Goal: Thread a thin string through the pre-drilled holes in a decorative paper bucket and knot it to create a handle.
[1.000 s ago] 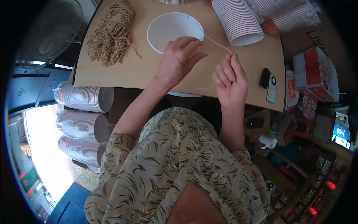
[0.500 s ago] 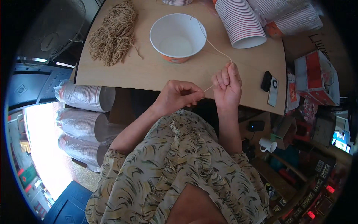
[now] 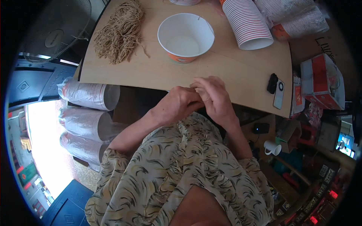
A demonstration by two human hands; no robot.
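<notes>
In front of me stands a white paper tub (image 3: 181, 37) with an orange lower part, its mouth up. A thin tan string (image 3: 199, 17) shows at its far right rim; farther along it is hard to make out. Just off the table's near edge my left hand (image 3: 174, 106) is closed, thumb and fingers pinched together. My right hand (image 3: 215, 98) meets it from the right, its fingers curled over the left fingertips. The string between the fingers is hidden now. A heap of tan knotted strings (image 3: 120, 33) lies left of the tub.
Nested paper tubs (image 3: 249, 24) lie at the far right, beside plastic-wrapped stacks (image 3: 303, 24). A black object and a pale phone-like device (image 3: 278, 94) rest near the table's right edge. More wrapped tub stacks (image 3: 86, 94) sit lower left; a white mug (image 3: 272, 147) is lower right.
My right hand has come down and left, closing against my left hand. The string stretched between the hands and up to the tub no longer shows there. The view has shifted slightly.
</notes>
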